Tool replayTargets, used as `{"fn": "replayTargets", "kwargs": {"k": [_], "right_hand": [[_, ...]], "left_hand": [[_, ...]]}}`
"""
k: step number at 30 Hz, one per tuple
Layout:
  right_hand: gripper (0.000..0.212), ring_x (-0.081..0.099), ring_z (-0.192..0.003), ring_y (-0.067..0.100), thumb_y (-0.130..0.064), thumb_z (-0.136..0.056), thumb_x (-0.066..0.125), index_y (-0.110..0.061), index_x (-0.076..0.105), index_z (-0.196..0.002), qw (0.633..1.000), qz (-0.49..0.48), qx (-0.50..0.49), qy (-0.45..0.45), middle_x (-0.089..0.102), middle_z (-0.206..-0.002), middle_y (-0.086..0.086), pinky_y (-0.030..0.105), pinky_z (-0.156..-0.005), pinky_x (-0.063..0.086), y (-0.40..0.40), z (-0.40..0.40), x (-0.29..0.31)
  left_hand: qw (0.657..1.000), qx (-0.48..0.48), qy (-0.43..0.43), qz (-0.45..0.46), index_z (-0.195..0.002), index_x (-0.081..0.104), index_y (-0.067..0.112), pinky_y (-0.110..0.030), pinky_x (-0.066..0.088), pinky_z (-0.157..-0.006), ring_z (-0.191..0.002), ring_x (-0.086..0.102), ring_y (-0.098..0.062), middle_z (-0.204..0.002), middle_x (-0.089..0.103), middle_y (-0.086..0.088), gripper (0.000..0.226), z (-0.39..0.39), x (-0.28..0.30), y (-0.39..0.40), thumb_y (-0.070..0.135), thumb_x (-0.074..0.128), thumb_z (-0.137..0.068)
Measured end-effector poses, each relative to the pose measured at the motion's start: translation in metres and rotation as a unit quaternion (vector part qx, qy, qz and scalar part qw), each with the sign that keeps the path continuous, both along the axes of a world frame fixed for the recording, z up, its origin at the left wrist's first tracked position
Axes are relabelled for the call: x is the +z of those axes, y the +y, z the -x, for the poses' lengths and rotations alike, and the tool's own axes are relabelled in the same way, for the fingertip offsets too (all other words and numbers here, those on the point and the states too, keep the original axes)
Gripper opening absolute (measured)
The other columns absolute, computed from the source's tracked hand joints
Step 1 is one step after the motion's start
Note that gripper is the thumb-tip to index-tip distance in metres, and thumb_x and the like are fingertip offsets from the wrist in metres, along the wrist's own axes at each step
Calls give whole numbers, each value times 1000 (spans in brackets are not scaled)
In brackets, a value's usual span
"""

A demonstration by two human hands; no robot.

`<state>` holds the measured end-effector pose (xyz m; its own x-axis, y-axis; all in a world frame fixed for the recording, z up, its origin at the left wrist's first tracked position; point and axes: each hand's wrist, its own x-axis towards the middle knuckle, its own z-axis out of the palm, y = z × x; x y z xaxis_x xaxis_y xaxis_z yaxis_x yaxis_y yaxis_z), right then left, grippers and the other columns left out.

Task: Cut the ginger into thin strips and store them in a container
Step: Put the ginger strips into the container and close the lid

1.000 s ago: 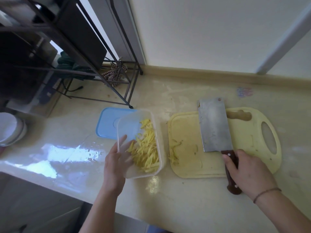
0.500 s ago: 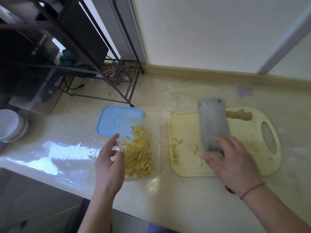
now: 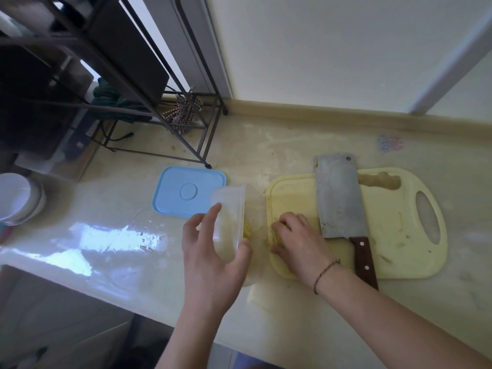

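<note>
- counter (image 3: 306, 310) had bare room front and left of the board
- yellow cutting board (image 3: 394, 235) lay right, its left edge beside the tipped container
- cleaver (image 3: 339, 198) lay flat on the board, handle over the near edge
- blue lid (image 3: 186, 191) sat behind the container
- clear container (image 3: 230, 222) was tilted on its side, mouth at the board edge
- left hand (image 3: 213, 262) was clamped on the container
- right hand (image 3: 298, 241) was on the board's left edge, fingers curled together over ginger strips (image 3: 247, 231); grip unclear

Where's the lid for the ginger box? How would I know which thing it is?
Find the yellow cutting board with the big cleaver lying on it. Look left, past the clear container the left hand is tipping. The lid lies flat on the counter behind it, the only light blue thing there, a rounded rectangle with a circle in its middle.
</note>
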<state>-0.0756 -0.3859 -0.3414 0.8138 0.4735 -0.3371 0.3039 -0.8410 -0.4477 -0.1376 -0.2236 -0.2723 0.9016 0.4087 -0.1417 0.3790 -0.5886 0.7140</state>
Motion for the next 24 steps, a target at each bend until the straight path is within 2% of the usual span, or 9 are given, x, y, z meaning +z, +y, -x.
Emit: {"fn": "replayTargets", "kwargs": {"k": [3, 5, 7, 10, 13, 15, 18, 22, 24], "right_hand": [[36, 67, -71, 31, -12, -61, 99, -7, 68, -78, 1000, 2, -10, -22, 62, -81, 10, 35, -49, 51, 6, 4, -7], [46, 62, -53, 27, -1, -37, 101, -9, 64, -64, 998, -6, -40, -48, 59, -65, 8, 26, -38, 38, 11, 4, -15], [33, 67, -67, 31, 7, -54, 90, -5, 70, -77, 998, -10, -66, -14, 64, -77, 12, 26, -49, 40, 20, 6, -8], [25, 61, -111, 29, -2, -99, 55, -7, 68, -120, 994, -50, -91, 39, 60, -118, 9, 28, -85, 45, 32, 8, -12], [25, 70, -83, 23, -3, -79, 63, -15, 78, -95, 985, -154, -55, 48, 70, -86, 1, 24, -76, 54, 53, 11, -3], [25, 71, -73, 16, -18, -65, 65, -24, 79, -86, 991, -137, -3, -4, 71, -74, -7, 20, -72, 55, 61, 14, -8], [54, 65, -98, 31, -34, -83, 28, -9, 73, -96, 988, -150, 15, 7, 69, -97, 11, 30, -87, 47, 62, 16, 0], [32, 62, -113, 36, -4, -98, 49, -2, 71, -121, 975, -221, -1, 4, 68, -119, 19, 38, -100, 48, 58, 13, 13], [37, 67, -110, 36, -1, -93, 48, 0, 73, -120, 967, -256, 5, -8, 73, -117, 19, 38, -99, 53, 51, 14, 20]], "left_hand": [[1000, -14, -4, 18, -147, 40, 38, -12, 36, -100, -121, 44, 11, -140, 48, 15, 69, -2, -4, -5, 41, 66, -83], [1000, -17, -1, 15, -147, 37, 37, -28, 40, -103, -126, 45, 0, -144, 48, 14, 72, -3, -6, -7, 36, 70, -83], [1000, -8, -1, 21, -145, 34, 38, -32, 41, -103, -125, 43, 0, -145, 45, 14, 72, -5, -8, -7, 40, 68, -82], [999, -7, 2, 34, -144, 33, 40, -29, 39, -99, -120, 39, 9, -143, 42, 17, 80, -6, -7, -9, 55, 63, -71], [999, -11, -2, 46, -143, 34, 42, -31, 44, -99, -123, 45, 3, -143, 44, 18, 84, -7, -8, -12, 63, 57, -66], [999, -11, -6, 52, -142, 36, 43, -33, 47, -100, -125, 51, -4, -141, 48, 17, 81, -7, -11, -9, 61, 59, -66], [995, -1, -19, 101, -132, 38, 55, -18, 46, -96, -124, 49, 9, -135, 50, 25, 71, -5, -13, 5, 57, 59, -65], [950, 73, -45, 300, -129, 46, 51, -50, 53, -95, -120, 63, -26, -130, 64, 5, 63, -2, -30, 31, 42, 64, -70], [918, 107, -53, 377, -126, 51, 47, -45, 55, -82, -113, 67, -27, -128, 67, 1, 60, -3, -39, 39, 40, 64, -68]]}}
